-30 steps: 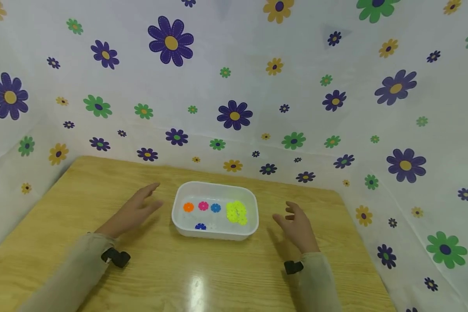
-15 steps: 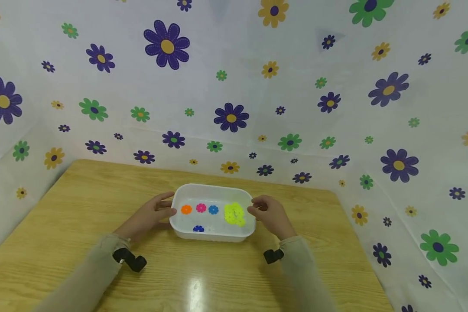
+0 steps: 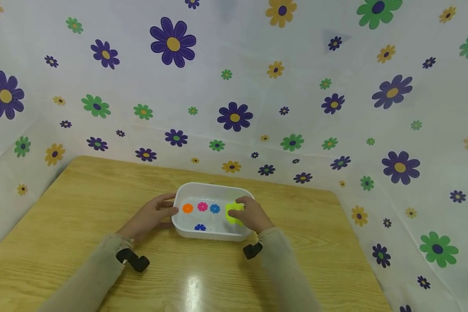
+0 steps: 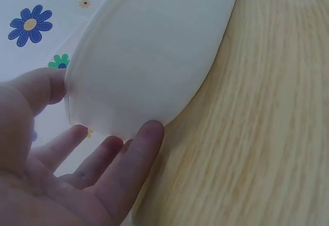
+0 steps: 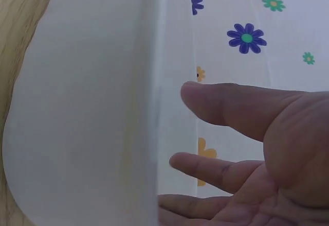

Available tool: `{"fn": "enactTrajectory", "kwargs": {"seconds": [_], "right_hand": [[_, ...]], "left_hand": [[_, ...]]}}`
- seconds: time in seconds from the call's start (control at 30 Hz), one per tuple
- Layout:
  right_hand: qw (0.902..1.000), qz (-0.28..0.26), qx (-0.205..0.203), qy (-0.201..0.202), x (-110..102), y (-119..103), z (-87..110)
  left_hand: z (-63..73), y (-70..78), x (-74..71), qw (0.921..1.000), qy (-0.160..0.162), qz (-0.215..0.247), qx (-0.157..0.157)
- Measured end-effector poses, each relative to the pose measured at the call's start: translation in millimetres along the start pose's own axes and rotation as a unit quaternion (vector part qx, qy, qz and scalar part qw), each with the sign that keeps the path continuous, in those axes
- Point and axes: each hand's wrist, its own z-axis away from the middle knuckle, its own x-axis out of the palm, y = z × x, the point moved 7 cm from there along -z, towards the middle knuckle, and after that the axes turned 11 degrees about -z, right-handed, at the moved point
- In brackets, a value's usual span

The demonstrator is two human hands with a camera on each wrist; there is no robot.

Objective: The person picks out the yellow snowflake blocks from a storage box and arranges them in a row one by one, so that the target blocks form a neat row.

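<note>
A white plastic tray [image 3: 214, 236] stands on the wooden table. In it lie flower-shaped plastic discs: orange [image 3: 187, 208], pink [image 3: 203, 206], light blue [image 3: 215, 209], dark blue [image 3: 200, 227] and a cluster of yellow discs [image 3: 230, 216] at the right end. My left hand [image 3: 152, 216] is at the tray's left end; in the left wrist view its thumb touches the rim and its fingertips [image 4: 151, 128] rest along the outer wall. My right hand [image 3: 253, 214] reaches over the right rim, above the yellow discs, partly hiding them. In the right wrist view, its fingers [image 5: 205, 169] are extended, with nothing between thumb and fingers.
The wooden table [image 3: 113, 182] extends around the tray on every side. Behind and beside it hangs a white cloth [image 3: 203, 86] printed with flowers. A black wrist camera [image 3: 132, 260] is strapped over the left sleeve, another [image 3: 252, 250] over the right.
Both hands have come inward from the sides. My left hand has reached the tray's left end; my right hand has passed from the right rim to over the yellow discs.
</note>
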Motion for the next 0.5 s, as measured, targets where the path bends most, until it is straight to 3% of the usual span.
{"fn": "enactTrajectory", "kwargs": {"seconds": [0.2,0.5], "right_hand": [[0.9992,0.036,0.019,-0.002,15.2,2.3,-13.6],[0.9933,0.107,-0.014,0.042,25.9,5.6,-26.3]], "left_hand": [[2.4,0.1,-0.5,0.9997,0.014,-0.008,-0.017],[5.1,1.1,1.3,0.9993,0.022,-0.029,-0.01]]}}
